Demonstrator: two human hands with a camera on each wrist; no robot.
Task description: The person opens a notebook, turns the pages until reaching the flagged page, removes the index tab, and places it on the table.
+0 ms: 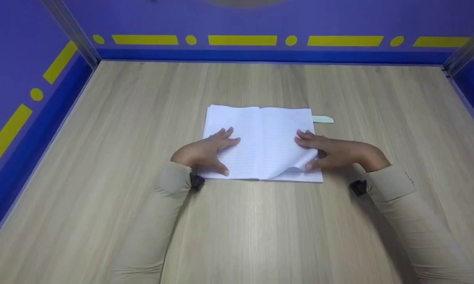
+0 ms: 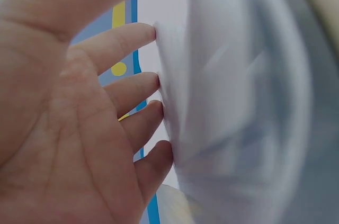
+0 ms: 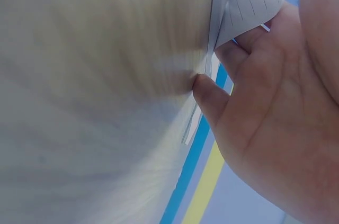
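A notebook [image 1: 260,142] with lined white pages lies spread on the wooden table. Across its left page rests my left hand [image 1: 211,152], fingers and thumb spread; its fingertips touch the paper in the left wrist view. At the right edge, my right hand [image 1: 325,152] pinches the top right page [image 1: 288,122], fingers over it and thumb at its raised lower edge. That page's lower corner curls up from the sheets beneath. In the right wrist view the lined page [image 3: 254,1] hides part of the fingers, and the little finger is down by the table.
A pale green tab [image 1: 323,119] sticks out past the notebook's right side. Blue and purple panels with yellow marks [image 1: 243,40] border the table [image 1: 237,228] at the back and sides. Dark wrist devices [image 1: 196,182] sit at both beige cuffs.
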